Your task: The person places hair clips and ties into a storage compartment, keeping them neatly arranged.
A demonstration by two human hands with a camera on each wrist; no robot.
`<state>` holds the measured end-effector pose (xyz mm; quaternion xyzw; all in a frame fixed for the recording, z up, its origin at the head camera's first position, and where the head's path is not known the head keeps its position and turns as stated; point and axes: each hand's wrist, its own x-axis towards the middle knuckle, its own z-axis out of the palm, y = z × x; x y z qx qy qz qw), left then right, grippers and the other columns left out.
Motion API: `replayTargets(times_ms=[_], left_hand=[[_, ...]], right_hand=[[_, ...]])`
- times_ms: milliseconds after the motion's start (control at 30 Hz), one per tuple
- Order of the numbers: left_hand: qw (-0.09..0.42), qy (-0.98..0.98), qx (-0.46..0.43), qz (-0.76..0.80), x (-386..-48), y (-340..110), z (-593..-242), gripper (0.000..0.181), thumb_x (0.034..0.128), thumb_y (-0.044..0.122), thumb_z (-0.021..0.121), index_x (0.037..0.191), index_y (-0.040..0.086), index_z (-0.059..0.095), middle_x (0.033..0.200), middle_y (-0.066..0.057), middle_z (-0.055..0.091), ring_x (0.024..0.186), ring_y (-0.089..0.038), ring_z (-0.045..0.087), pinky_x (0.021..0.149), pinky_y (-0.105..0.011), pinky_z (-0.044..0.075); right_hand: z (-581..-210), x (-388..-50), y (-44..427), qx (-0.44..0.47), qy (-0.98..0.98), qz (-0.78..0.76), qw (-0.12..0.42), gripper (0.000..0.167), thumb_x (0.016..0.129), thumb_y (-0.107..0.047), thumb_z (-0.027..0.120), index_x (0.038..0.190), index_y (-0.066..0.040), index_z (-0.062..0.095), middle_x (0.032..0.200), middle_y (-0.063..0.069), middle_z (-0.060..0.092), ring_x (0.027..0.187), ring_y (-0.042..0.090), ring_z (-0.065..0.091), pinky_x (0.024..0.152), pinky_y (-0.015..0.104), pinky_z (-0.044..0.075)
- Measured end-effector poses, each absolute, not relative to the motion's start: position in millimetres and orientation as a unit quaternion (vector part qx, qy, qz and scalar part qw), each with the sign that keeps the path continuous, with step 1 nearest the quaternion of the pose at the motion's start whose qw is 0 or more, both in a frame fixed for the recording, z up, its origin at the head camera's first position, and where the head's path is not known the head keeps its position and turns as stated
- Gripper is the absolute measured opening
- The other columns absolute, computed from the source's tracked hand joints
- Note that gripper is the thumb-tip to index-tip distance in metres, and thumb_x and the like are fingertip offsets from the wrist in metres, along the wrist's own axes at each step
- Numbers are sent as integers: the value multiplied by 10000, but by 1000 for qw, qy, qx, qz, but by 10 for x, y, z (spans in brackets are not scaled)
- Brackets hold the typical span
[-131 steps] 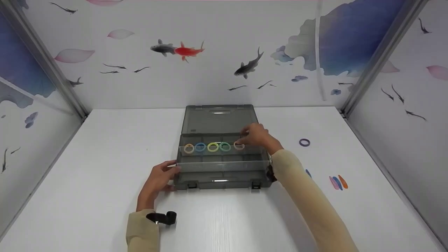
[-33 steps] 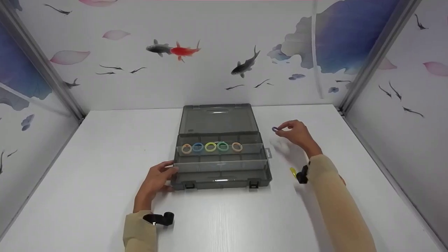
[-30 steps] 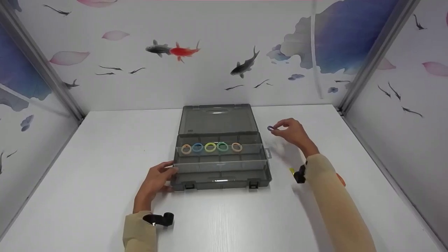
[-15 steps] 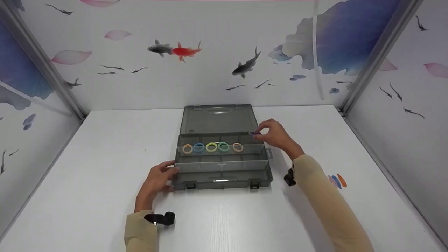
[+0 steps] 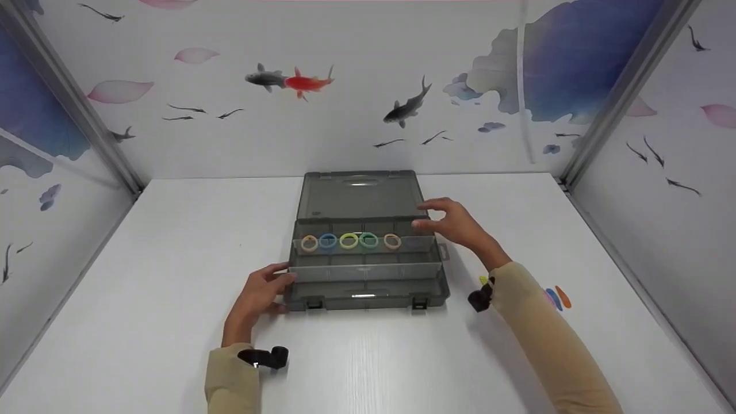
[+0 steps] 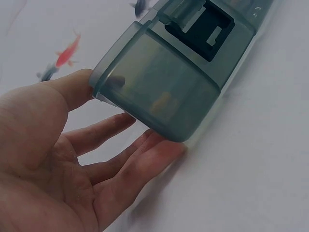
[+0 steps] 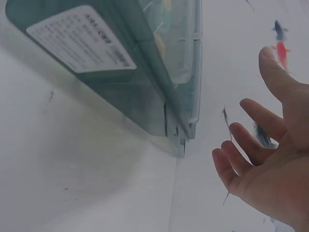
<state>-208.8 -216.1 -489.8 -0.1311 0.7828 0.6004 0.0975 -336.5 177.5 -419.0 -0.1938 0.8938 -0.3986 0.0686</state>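
Note:
The grey translucent box lies with its lid (image 5: 359,196) folded back. In its rear row a pale orange ring (image 5: 309,250), blue ring (image 5: 328,248), yellow ring (image 5: 348,248), green ring (image 5: 368,248) and peach ring (image 5: 392,249) stand side by side. My left hand (image 5: 257,294) grips the box's left end; in the left wrist view the left hand's (image 6: 63,159) thumb is on the box's (image 6: 159,92) upper edge, fingers below. My right hand (image 5: 458,224), thumb and fingers apart, hovers over the back right corner; the right hand (image 7: 280,140) looks empty beside the box (image 7: 145,101). No purple ring shows clearly.
Right of the box, an orange piece (image 5: 563,296) and a blue piece (image 5: 554,299) lie on the white table (image 5: 356,368), with a pink one partly behind the right sleeve. A yellow piece (image 5: 483,280) shows by the right wrist's camera. Patterned walls surround the table.
My right hand carried the purple ring leftward from the table to the box's back right corner, and its fingers have parted and let the ring go. The left hand has stayed on the box.

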Motion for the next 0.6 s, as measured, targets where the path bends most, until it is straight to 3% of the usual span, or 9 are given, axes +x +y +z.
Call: replayTargets(times_ms=[600], left_hand=[[101,783,-131,600,-2061,-2162,-4905,571,987,311,614,1497,115,453,1436,-205,516,1194,-305,559,695,-309,588]], right_hand=[[-4442,-2744,2257,-149,870,-470,1,476,925,-326,723,1337,-108,630,1426,118,562,1345,328,506,1063,497,473]])
